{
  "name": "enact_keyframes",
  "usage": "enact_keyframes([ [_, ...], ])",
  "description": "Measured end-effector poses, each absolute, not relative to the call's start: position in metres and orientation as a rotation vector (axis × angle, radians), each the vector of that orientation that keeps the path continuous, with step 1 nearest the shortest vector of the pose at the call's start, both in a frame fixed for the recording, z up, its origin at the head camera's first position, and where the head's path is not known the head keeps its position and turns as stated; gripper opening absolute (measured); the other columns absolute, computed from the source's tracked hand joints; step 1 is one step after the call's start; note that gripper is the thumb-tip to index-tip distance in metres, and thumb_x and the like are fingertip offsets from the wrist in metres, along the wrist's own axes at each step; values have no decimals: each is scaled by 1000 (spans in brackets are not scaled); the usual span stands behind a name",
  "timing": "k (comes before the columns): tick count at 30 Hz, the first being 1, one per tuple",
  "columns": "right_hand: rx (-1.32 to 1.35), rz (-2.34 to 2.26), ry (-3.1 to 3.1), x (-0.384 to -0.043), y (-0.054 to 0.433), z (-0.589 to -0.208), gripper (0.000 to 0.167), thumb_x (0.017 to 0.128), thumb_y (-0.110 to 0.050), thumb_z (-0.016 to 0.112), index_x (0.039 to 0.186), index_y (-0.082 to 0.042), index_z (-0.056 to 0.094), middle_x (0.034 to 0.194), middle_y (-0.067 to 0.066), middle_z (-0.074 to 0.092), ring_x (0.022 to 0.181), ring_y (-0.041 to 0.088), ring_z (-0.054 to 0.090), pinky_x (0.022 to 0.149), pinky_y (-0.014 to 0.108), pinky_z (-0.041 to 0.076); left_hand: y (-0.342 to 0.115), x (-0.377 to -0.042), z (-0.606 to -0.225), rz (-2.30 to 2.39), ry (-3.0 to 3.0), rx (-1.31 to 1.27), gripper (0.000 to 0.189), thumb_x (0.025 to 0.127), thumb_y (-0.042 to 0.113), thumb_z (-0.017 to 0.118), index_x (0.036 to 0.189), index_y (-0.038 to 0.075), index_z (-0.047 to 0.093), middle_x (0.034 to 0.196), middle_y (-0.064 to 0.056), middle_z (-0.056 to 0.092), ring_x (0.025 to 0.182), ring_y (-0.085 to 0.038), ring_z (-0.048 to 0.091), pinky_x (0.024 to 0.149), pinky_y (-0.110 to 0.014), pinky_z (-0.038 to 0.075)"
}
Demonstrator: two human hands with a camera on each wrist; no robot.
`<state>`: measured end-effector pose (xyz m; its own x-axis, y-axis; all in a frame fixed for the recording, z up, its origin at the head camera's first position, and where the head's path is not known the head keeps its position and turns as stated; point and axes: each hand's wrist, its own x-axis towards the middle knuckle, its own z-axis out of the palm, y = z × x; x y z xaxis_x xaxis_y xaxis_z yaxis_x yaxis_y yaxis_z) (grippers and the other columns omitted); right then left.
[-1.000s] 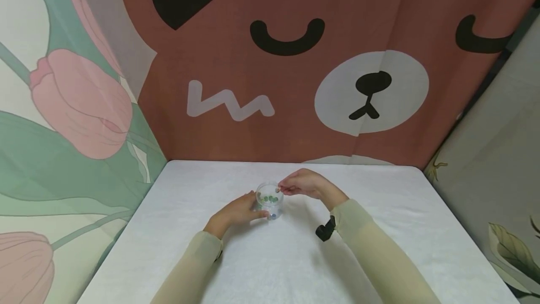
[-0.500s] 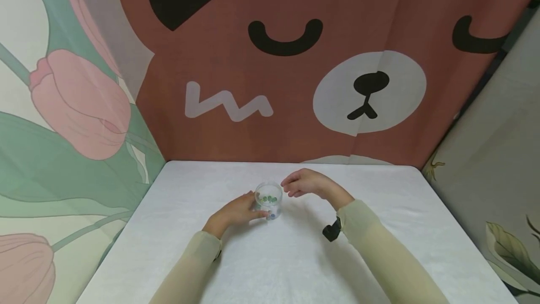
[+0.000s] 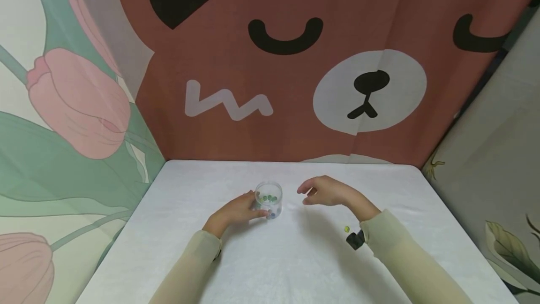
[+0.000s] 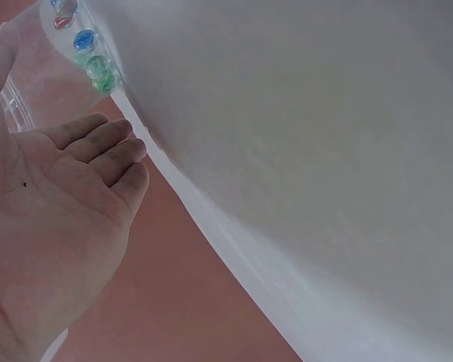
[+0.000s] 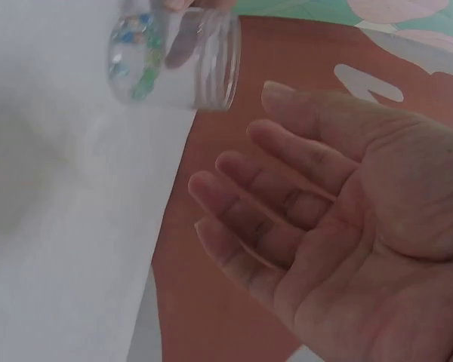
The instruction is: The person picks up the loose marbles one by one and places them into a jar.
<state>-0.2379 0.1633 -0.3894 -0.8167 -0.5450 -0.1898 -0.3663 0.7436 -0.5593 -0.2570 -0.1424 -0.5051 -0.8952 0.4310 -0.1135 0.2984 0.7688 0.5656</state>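
Observation:
A clear plastic jar (image 3: 268, 201) without a lid stands upright on the white table, with several glass marbles (image 5: 147, 79) in green, blue and other colours at its bottom. My left hand (image 3: 237, 210) holds the jar from the left, thumb at the front and fingers behind. In the left wrist view the left palm (image 4: 57, 204) faces the camera beside the jar. To the right of the jar my right hand (image 3: 326, 190) hovers with nothing in it, fingers loosely bent. A single yellow-green marble (image 3: 347, 229) lies on the table near the right wrist.
A white cloth covers the table (image 3: 253, 262). Behind it hangs a brown curtain (image 3: 295, 140) with a bear face. Flower-patterned cloth (image 3: 84, 102) closes the left side, and a pale curtain (image 3: 485, 163) hangs at the right. A black wrist camera (image 3: 355, 240) is strapped under the right sleeve.
My right hand has let go of a marble at the jar's rim and drawn away to the right. The yellow-green marble on the table has come into sight. My left hand stays at the jar.

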Motion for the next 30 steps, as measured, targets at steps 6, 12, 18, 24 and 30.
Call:
enact_keyframes([
  [6,-788,-654,2655,-226,188,-399,34,93,-17,75,125,-11,69,125,4,68,114,30,66,96,44,55,-142,-256,-504,833,2710,569,97,88,64,68,159,10,32,162,-21,31,151,-36,29,122,-54,25],
  [12,-842,-651,2683,-216,212,-413,39,92,-15,75,128,-4,66,126,11,67,114,33,64,94,46,55,-142,-255,-503,837,2711,550,97,88,65,67,160,10,31,163,-20,30,151,-35,28,122,-53,25],
  [18,-782,-602,2730,-204,231,-430,40,92,-15,76,130,-5,65,127,11,65,114,33,62,94,48,53,-142,-255,-505,847,2708,578,96,89,63,67,159,8,32,162,-21,31,150,-37,30,121,-55,26],
  [24,-766,-544,2727,-193,244,-447,39,91,-12,75,128,-4,66,126,10,64,118,36,60,97,53,51,-141,-254,-504,865,2714,592,94,89,62,68,158,7,35,161,-22,32,150,-37,30,121,-54,26],
  [30,-848,-497,2733,-189,253,-455,35,90,-9,75,124,-3,68,124,12,65,119,40,60,98,55,50,-142,-255,-505,871,2720,605,92,89,60,69,157,7,37,160,-21,35,150,-35,32,121,-53,28],
])
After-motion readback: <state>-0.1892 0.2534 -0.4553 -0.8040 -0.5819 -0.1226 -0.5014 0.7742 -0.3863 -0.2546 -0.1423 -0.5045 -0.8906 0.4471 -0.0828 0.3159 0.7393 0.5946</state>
